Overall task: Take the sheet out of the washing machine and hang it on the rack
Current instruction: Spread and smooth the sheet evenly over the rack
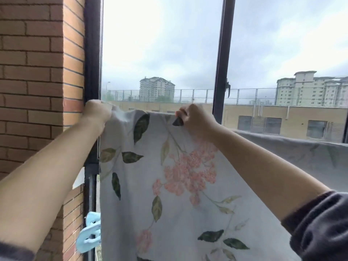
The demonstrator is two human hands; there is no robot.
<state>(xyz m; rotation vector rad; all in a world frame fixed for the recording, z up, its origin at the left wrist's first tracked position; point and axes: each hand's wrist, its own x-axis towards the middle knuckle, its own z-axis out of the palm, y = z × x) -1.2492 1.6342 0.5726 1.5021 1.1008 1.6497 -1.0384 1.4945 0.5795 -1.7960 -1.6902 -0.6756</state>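
Both arms outstretched — left hand and right hand each clutching the sheet's top edge

Floral grey sheet, hanging spread

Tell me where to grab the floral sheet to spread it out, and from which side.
Pinch the top edge of the sheet just right of the right hand, where it droops lower. Come from the near side with fingers over the edge, since the cloth hangs flat facing you. The left hand grips the left corner.
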